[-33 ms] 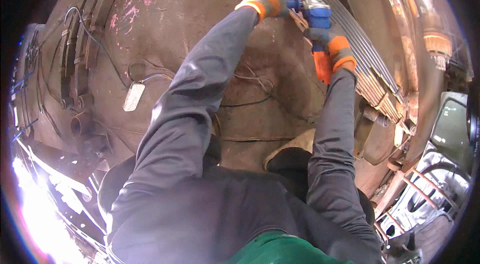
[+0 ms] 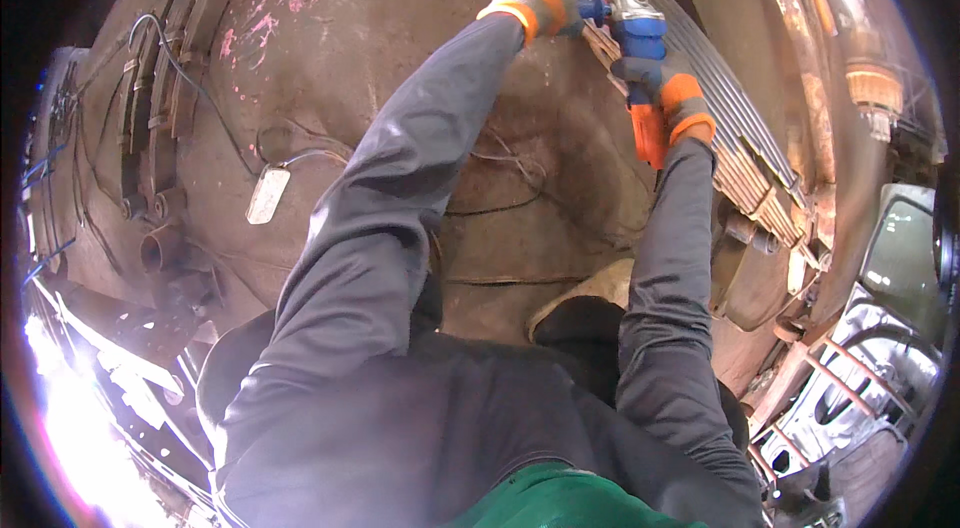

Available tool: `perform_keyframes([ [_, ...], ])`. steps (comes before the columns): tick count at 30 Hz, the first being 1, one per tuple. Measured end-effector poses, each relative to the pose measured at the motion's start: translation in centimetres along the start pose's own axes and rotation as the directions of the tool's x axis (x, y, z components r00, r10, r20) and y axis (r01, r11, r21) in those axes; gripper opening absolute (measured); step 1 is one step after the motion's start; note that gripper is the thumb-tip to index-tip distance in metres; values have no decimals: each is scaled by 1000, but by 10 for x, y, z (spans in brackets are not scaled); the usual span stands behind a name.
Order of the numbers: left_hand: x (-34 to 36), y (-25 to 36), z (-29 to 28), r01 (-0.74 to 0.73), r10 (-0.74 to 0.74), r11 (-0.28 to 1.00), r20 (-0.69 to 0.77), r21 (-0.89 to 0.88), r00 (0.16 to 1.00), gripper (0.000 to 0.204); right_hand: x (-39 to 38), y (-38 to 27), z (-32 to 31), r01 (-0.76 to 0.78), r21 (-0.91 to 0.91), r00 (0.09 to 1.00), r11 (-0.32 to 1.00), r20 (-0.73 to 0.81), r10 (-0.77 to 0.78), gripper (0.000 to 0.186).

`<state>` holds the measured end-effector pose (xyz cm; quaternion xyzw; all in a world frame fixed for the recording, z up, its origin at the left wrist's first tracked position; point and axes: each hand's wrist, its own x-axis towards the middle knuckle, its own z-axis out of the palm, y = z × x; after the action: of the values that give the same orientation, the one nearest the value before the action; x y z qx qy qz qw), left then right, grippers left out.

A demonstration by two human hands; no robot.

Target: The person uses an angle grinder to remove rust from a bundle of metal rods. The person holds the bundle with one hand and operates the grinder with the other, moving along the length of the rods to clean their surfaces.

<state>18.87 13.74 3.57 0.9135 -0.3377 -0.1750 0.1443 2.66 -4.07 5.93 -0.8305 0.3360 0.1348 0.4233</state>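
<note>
Out in front of me I hold a blue angle grinder [image 2: 638,25] with a silver head and a dark orange rear end. My right hand [image 2: 660,83], in a grey and orange glove, is wrapped round its body. My left hand [image 2: 537,6], gloved alike, closes on the blue side handle at the grinder's left. The grinder's head is over a bundle of long flat metal bars [image 2: 720,123] running from the top centre down to the right. Its disc is hidden, so I cannot tell whether it touches the bars.
A white power strip [image 2: 268,195] with a cable lies on the brown floor to the left. Leaf springs [image 2: 160,98] and a short pipe [image 2: 163,251] lie farther left. A rusty beam [image 2: 800,58] runs along the right, with a metal door panel [image 2: 850,378] at lower right.
Both hands and the grinder have shifted very slightly to the right. My grip on it is the same.
</note>
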Motion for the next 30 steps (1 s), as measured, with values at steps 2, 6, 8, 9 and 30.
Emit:
perform_keyframes([
  [2,10,9,-1,32,-32,999,-2,-25,999,42,4,-1,-12,-31,15,999,999,15,31,48],
  [6,21,7,-8,70,-65,995,66,-72,996,44,28,-16,-22,-15,52,997,999,71,11,47],
  [8,26,3,-9,88,-82,993,67,-83,994,46,41,-23,-23,126,-2,992,992,25,-126,45],
  [9,25,3,-6,90,-82,992,86,-92,993,47,43,-22,-25,141,-65,989,988,43,-138,44],
  [30,-52,93,112,26,24,932,133,-361,991,31,-71,93,-27,-40,-320,968,946,-246,-43,62],
])
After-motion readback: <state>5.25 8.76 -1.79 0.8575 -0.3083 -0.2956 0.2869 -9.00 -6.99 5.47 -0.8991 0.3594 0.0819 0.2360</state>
